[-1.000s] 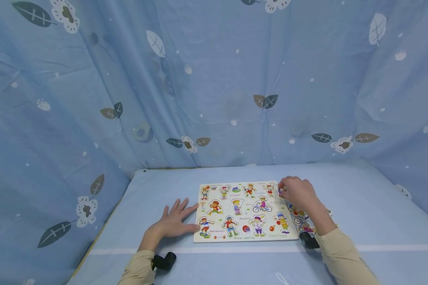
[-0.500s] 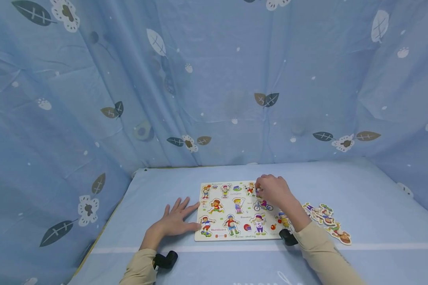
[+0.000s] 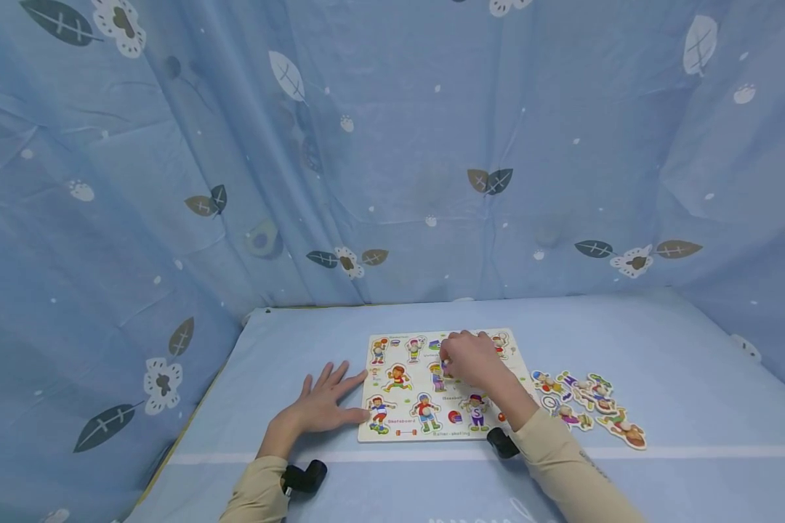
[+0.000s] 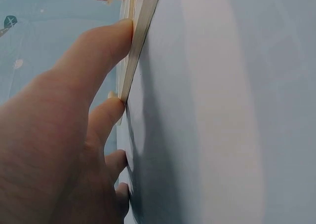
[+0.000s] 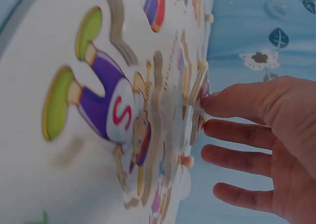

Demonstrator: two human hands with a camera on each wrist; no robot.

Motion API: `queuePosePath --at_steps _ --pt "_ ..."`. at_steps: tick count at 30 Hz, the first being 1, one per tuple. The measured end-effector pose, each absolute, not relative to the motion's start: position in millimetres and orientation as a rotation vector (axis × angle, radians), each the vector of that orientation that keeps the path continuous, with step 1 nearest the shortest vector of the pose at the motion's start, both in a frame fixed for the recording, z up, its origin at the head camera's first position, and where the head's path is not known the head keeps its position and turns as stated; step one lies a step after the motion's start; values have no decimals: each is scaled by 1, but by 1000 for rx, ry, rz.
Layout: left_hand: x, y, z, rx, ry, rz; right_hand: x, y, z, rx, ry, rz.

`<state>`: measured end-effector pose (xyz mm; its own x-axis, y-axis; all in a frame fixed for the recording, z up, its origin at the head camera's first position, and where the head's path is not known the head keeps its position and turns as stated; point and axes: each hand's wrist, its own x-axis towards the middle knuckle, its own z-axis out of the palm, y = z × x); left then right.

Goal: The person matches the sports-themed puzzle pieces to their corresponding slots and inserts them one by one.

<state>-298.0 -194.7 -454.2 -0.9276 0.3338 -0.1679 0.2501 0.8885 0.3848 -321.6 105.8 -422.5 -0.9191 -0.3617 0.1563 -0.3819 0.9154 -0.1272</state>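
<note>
A white puzzle board [image 3: 442, 408] with cut-out sports figures lies on the table. My left hand [image 3: 323, 403], fingers spread, has its thumb and forefinger at the board's left edge; in the left wrist view this thumb [image 4: 106, 44] touches the board's side. Over the upper middle of the board, my right hand [image 3: 474, 359] pinches a puzzle piece [image 5: 198, 93] between thumb and forefinger. That piece stands tilted in the right wrist view, its picture mostly hidden by the fingers. Closer to that camera is a purple-clad figure with an S [image 5: 116, 108].
Several loose puzzle pieces [image 3: 592, 392] lie grouped right of the board, some overlapping. Small wooden knobs [image 5: 186, 161] stick up from the board. A blue patterned cloth [image 3: 392, 181] hangs behind the table.
My right hand has moved left from the board's right edge to its upper middle, carrying the puzzle piece. The loose pieces it covered now show. My left hand has stayed put.
</note>
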Motion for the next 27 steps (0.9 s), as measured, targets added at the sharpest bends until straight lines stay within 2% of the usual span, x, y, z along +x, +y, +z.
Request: queuePosePath --at_steps 27 --pt "-295 -194 -449 455 2813 527 -317 105 -425 700 -3058 414"
